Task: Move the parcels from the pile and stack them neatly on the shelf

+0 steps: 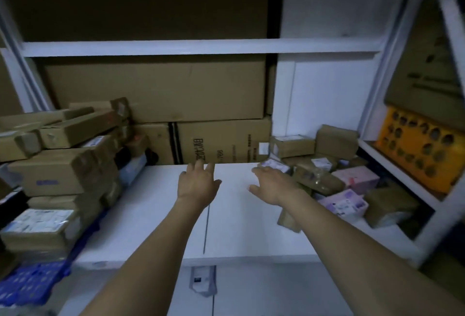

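Observation:
A white shelf board (226, 230) lies in front of me at waist height. On its right end sits a loose pile of parcels (324, 179): brown cardboard boxes, taped packets and two pinkish boxes (344, 202). My left hand (197, 183) hovers over the middle of the board, fingers spread and holding nothing. To its right, my right hand (273, 183) is also open, and its fingertips reach toward the left edge of the parcel pile. Whether it touches a parcel is unclear.
A tall stack of brown boxes (63, 169) fills the left side, standing on a blue plastic pallet (30, 283). Large cartons (221, 139) stand behind the board. A yellow perforated crate (422, 149) sits on the right-hand rack. Another white shelf (201, 47) runs overhead.

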